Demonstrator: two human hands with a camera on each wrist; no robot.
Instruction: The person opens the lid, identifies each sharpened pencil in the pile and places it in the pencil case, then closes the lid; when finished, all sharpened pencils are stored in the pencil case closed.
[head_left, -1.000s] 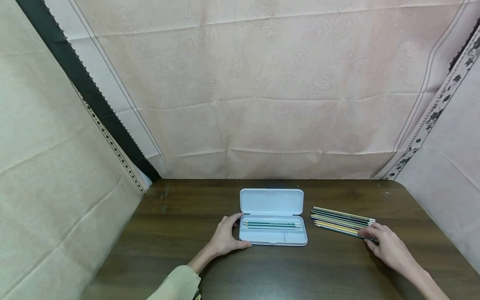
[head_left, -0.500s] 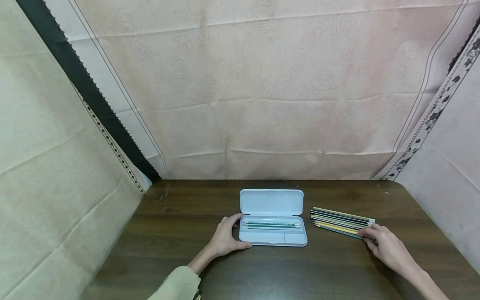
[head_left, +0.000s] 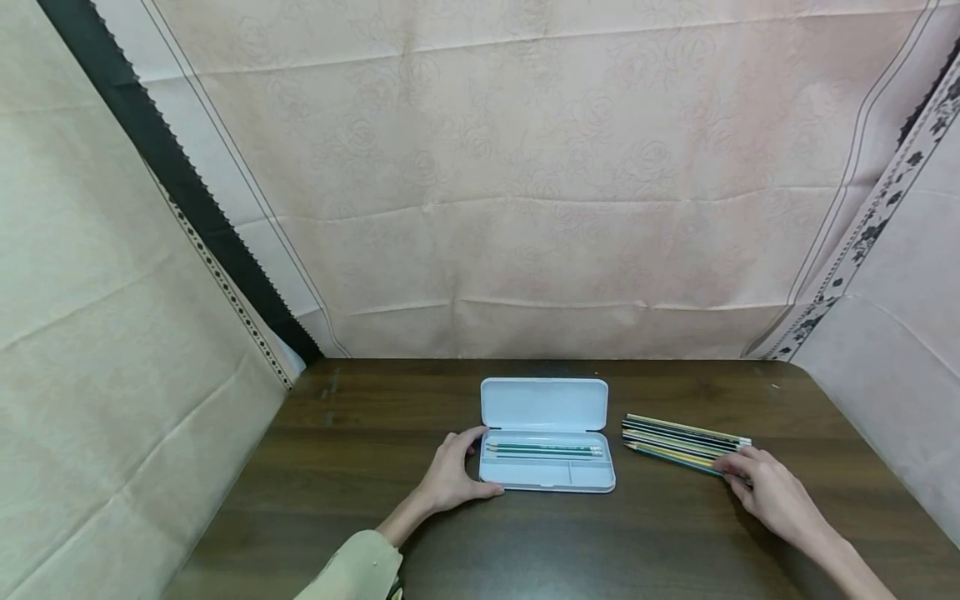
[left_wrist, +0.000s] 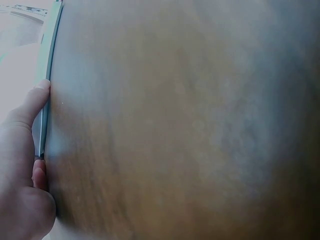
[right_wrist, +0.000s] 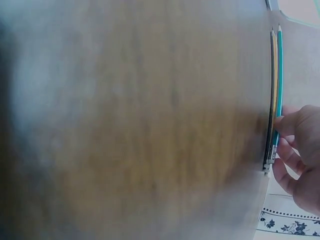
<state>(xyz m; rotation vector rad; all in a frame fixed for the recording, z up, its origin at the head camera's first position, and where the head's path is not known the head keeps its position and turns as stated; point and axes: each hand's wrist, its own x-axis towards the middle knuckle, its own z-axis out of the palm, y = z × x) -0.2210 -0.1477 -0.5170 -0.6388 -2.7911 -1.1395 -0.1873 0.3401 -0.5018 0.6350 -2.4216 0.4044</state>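
An open light-blue pencil case lies on the table with its lid raised at the back; a couple of green pencils lie in its rear compartment. My left hand holds the case's left end, thumb at the front corner and fingers at the back; in the left wrist view the thumb touches its edge. To the right, several pencils in dark, yellow and green lie side by side. At their right end, my right hand pinches a green pencil on the near side of the row. The hand partly hides the pencil ends.
The brown wooden table has its far edge against a pale patterned cloth. More cloth hangs at the left and right. A narrow strip of table separates the case from the loose pencils.
My right fingers have shifted slightly left at the pencil ends, and the nearest pencils of the row have moved a little against each other. My left hand and the case have stayed still.
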